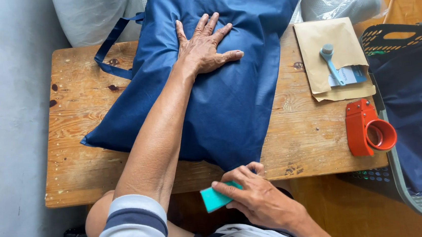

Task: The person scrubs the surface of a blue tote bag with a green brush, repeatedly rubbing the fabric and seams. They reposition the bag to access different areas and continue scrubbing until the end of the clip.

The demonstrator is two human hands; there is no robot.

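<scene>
- right hand (261,198) is closest in, fingers curled around a small teal block (217,197), pinched at its right end, right at the near table edge
- the blue bag (230,101) starts just above that grip, its near corner almost touching the knuckles, and runs away up the wooden table (72,166)
- left hand (204,45) lies flat and spread open on the far part of the bag, holding nothing, just pressing
- I'd say keep that palm firm so the fabric stays taut and doesn't bunch
- right of the grip: red tape dispenser (367,130), past it a brown envelope (335,57) with a small blue tool on top, and a basket (414,116). Nothing blocks either hand
</scene>
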